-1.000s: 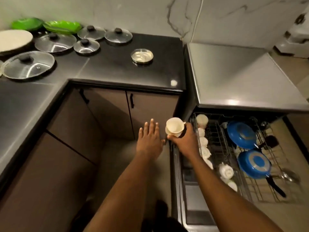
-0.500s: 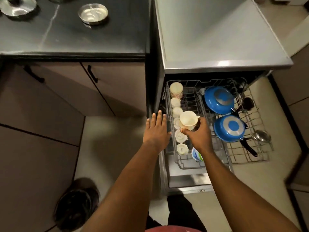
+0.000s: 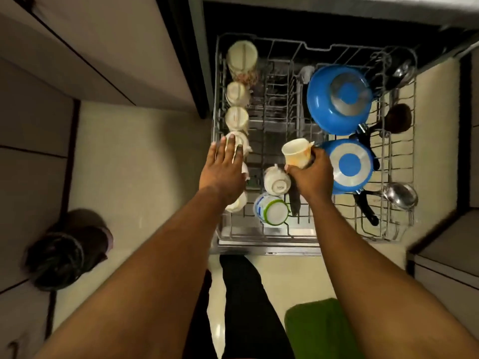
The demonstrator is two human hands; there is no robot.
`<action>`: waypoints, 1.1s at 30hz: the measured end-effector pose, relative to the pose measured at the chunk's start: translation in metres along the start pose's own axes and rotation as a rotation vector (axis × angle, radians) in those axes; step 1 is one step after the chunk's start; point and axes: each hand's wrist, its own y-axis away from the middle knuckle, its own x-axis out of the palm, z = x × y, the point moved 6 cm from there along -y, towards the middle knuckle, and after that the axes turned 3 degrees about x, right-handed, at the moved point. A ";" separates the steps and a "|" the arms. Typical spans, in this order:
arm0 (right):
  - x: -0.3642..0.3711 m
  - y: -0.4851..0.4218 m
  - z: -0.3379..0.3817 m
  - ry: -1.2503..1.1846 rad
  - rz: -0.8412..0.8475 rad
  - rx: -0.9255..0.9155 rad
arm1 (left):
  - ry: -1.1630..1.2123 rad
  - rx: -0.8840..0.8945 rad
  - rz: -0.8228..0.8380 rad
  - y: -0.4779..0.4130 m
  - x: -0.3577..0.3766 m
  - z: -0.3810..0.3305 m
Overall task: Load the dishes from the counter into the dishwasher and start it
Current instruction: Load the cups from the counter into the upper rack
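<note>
View from above the pulled-out dishwasher rack [image 3: 388,229]. The right hand [image 3: 312,174] grips a cream cup [image 3: 296,151] by its lower body, mouth tipped up and toward the camera, above the middle of the rack, just beside the nearer of two upturned blue pans [image 3: 348,164] and just above an upturned white cup [image 3: 277,181]. The left hand [image 3: 223,172] is spread flat, fingers extended, holding nothing, over the row of cups [image 3: 237,117] along the rack's left edge; whether it rests on them cannot be told. Risks, as judged: the held cup is not yet inverted, and set down mouth-up it would collect water. The free space among cup, pan and tines looks narrow, so a hurried lowering could knock the cup against the pan rim or the cup below and chip it. The flat left hand could tip a cup in its row if it presses down.
</note>
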 end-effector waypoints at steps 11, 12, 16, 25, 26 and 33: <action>0.047 -0.037 0.024 0.372 0.088 -0.194 | -0.045 -0.017 -0.035 -0.002 0.011 0.004; 0.051 -0.039 0.028 0.424 0.084 -0.206 | -0.042 -0.020 -0.037 -0.002 0.011 0.005; 0.068 -0.047 0.033 0.540 0.094 -0.181 | -0.030 -0.023 -0.035 -0.002 0.011 0.006; 0.082 -0.055 0.031 0.549 0.075 -0.170 | -0.023 -0.014 -0.022 -0.003 0.011 0.005; 0.082 -0.053 0.030 0.555 0.081 -0.161 | -0.022 -0.016 -0.019 -0.003 0.011 0.005; 0.078 -0.029 0.033 0.599 0.110 -0.160 | -0.026 -0.014 0.009 -0.001 0.008 0.005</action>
